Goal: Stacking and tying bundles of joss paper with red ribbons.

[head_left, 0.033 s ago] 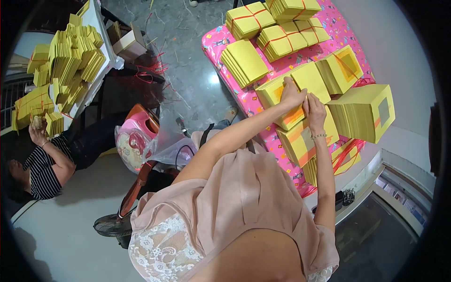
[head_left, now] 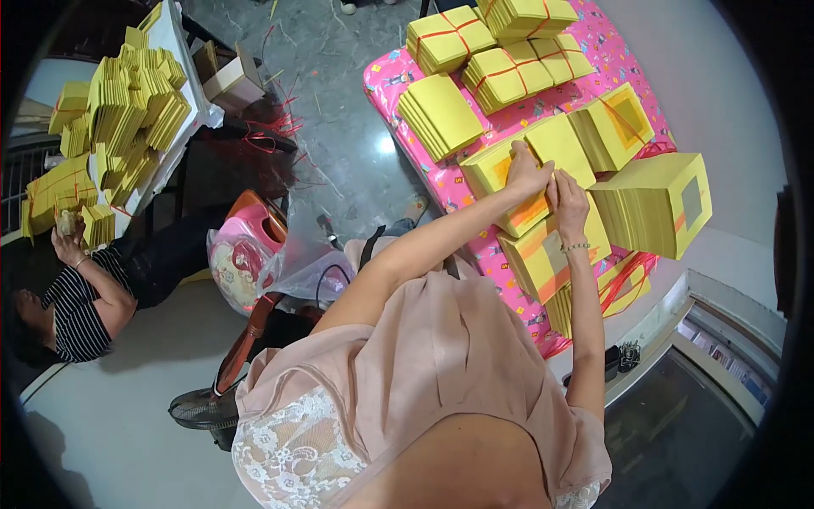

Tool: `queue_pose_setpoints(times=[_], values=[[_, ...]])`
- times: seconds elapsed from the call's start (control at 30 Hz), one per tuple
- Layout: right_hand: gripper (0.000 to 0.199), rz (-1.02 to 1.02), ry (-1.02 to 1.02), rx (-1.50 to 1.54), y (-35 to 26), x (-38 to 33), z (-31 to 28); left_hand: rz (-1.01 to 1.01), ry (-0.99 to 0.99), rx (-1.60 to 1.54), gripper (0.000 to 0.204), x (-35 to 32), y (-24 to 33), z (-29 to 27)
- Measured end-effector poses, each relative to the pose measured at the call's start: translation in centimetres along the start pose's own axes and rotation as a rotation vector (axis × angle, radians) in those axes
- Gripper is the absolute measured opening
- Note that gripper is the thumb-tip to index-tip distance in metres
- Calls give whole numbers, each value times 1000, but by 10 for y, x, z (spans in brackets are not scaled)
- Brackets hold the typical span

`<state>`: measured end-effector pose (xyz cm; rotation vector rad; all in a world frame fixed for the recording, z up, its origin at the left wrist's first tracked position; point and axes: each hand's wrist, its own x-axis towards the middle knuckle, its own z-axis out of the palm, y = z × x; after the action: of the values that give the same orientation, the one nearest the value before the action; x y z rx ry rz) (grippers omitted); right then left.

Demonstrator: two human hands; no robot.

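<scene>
Both my hands are at a stack of yellow paper [head_left: 555,148] with orange patches, on a pink patterned table. My left hand [head_left: 529,173] grips the near edge of this stack, its thumb and fingers bent around the paper. Close against it, my right hand [head_left: 570,202] has its fingertips pinched together near the left fingers; what lies between them is too small to make out. Under my right wrist, which wears a beaded bracelet, sits another yellow stack [head_left: 543,259] with an orange and grey patch.
Red-tied yellow bundles [head_left: 449,38] sit at the pink table's [head_left: 386,76] far end. A tall yellow stack [head_left: 649,208] stands right, near red strings [head_left: 623,280]. At left, a person [head_left: 93,293] holds something beside a white table [head_left: 174,161] piled with yellow paper. A fan [head_left: 203,409] stands lower left.
</scene>
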<state>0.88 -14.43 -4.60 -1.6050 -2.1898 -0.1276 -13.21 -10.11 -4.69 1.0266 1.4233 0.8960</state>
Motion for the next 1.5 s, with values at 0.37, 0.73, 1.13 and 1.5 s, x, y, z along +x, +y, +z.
queue_pose_setpoints(times=[0.37,0.73,1.13,1.5], values=[[38,8,89,0,-33,43,-34,92,-76,-305,43,24,5,-39],[47,397,-352,655,-63,123,95,-87,49,-340,49,56,-24,-191],[54,390,-787,427,-87,149,147,-158,205,-297,48,76,-79,-223],[60,430,-926,355,-91,152,153,-69,269,167,57,74,-75,-219]])
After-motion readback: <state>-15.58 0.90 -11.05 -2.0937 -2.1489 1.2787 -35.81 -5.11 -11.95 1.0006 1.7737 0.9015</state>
